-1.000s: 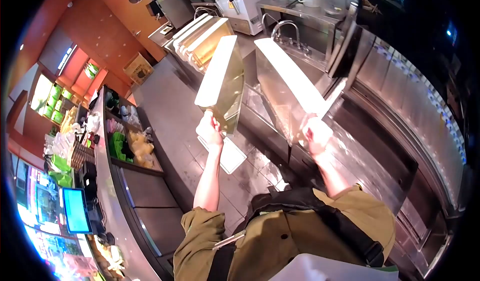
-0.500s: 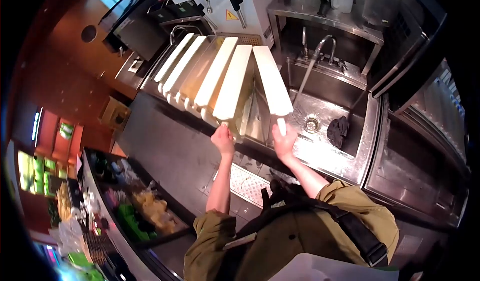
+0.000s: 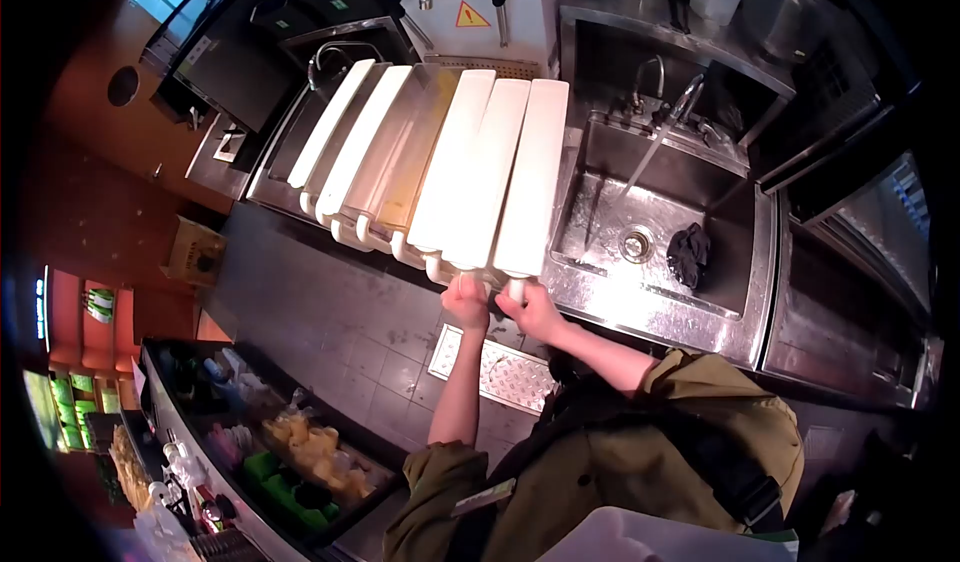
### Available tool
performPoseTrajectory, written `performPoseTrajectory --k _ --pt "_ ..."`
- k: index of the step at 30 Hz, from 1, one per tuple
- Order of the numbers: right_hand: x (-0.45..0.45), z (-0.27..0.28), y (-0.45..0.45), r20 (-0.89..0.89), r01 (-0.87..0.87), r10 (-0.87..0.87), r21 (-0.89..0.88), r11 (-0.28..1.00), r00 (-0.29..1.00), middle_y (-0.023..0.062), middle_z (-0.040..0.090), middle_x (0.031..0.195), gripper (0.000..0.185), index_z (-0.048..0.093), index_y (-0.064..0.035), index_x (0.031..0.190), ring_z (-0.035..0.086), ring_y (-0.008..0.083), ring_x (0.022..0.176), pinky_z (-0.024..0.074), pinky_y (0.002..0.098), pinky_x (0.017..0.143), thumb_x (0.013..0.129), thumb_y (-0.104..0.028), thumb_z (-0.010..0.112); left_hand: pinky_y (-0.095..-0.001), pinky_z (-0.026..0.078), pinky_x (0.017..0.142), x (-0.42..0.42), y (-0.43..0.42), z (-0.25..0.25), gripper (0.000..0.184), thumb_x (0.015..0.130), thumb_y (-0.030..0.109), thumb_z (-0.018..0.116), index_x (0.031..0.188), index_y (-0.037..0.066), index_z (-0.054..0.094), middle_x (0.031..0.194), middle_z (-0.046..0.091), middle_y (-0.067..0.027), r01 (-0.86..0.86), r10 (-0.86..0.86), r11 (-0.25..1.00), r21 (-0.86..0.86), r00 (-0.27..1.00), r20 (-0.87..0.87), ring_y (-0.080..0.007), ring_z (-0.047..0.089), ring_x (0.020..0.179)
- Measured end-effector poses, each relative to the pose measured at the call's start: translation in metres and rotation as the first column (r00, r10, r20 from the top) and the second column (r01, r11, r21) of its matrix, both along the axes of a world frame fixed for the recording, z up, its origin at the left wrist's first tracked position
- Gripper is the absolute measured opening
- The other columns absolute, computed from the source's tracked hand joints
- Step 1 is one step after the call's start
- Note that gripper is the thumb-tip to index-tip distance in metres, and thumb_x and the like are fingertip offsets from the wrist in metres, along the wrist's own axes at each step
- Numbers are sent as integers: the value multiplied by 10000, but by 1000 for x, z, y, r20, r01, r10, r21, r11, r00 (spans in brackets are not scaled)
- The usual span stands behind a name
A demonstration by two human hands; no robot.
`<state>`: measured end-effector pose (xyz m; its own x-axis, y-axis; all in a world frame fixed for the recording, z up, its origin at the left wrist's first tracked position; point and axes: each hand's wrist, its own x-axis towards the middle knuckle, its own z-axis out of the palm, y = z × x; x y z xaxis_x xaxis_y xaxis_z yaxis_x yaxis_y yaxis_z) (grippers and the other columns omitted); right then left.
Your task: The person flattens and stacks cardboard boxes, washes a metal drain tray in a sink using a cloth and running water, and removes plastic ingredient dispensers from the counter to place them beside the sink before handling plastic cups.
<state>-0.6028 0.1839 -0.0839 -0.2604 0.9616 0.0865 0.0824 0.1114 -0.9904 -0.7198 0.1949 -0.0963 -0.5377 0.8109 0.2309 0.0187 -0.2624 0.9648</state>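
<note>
Slim clear jugs with long white lids and white handles stand side by side in a row on the counter. My left hand (image 3: 466, 304) is closed around the handle of the second jug from the right (image 3: 499, 172). Beside it, my right hand (image 3: 532, 314) grips the white handle of the rightmost jug (image 3: 538, 177). These two lids lie close together, nearly parallel. Toward the left of the row, an uncovered clear jug (image 3: 425, 147) shows amber-brown inside. Another white-lidded jug (image 3: 366, 137) is further left.
Right of the row is a steel sink (image 3: 740, 187) with water running from a faucet (image 3: 690, 92) and a dark cloth (image 3: 688, 255) in it. A white machine (image 3: 540, 12) with a warning label stands behind. At lower left, a dark-edged bin (image 3: 300, 402) holds bagged and green items.
The rightmost jug has swung from an angle to lie alongside its neighbour. My right hand has come left, close to my left hand. The camera view has shifted.
</note>
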Motion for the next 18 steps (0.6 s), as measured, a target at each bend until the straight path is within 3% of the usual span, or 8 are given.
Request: performPoseTrajectory --k 3,5,7,9,11,12,15,18 --pt "42 29 2 417 -313 212 190 931 884 164 557 816 317 556 -31 866 548 290 777 425 332 683 801 -331 474 -245 349 437 -2 -3 -6 222 776 122 459 598 -8 444 530 450 -36 -99 87 993 -60 980 -177 -115 400 456" --pt "80 22 17 333 -170 255 -264 949 908 178 537 963 361 527 -34 988 535 284 883 418 323 734 828 -342 424 -263 402 554 8 -7 11 146 791 113 469 725 -17 479 676 503 -68 -218 194 975 -38 924 -329 -149 464 577" --pt "83 -10 47 156 169 -155 -82 982 975 181 453 1138 449 428 -21 1144 474 277 1008 374 328 826 848 -354 372 -340 313 862 4 -17 6 260 814 138 454 1004 -32 404 1021 434 -133 -260 269 962 82 857 -440 -224 408 962" --pt "60 -47 88 63 302 -302 7 953 951 154 312 1274 566 235 -8 1268 341 263 1144 274 323 932 860 -393 315 -376 280 895 -3 -16 9 400 834 244 405 1111 -40 360 1109 351 -175 -363 404 915 177 827 -392 -272 353 1041" --pt "38 -41 109 -139 223 -245 -156 962 960 130 174 1344 658 72 -21 1306 182 258 1232 158 310 999 855 -452 280 -410 228 952 -15 -9 31 508 857 336 319 1194 -44 309 1231 258 -212 -400 466 885 240 744 -479 -321 285 1140" --pt "31 -41 112 -143 234 -255 -149 961 956 136 152 1349 689 69 -15 1305 152 254 1240 134 310 1003 843 -483 274 -431 191 975 -20 -9 37 556 865 378 269 1240 -34 262 1290 184 -226 -359 414 910 208 747 -520 -340 222 1193" --pt "25 -45 116 -141 272 -290 -132 953 947 157 86 1362 786 58 2 1300 62 243 1263 64 310 1017 808 -577 257 -426 183 972 -24 -1 40 559 867 393 225 1249 -14 269 1280 223 -216 -247 301 953 172 764 -571 -329 235 1188" --pt "28 -40 114 -62 247 -261 -174 953 963 155 83 1364 775 54 -16 1305 60 256 1264 69 318 1019 808 -571 270 -401 178 981 -10 -1 48 541 875 389 208 1253 9 277 1296 239 -176 -167 173 984 55 861 -478 -291 233 1202"
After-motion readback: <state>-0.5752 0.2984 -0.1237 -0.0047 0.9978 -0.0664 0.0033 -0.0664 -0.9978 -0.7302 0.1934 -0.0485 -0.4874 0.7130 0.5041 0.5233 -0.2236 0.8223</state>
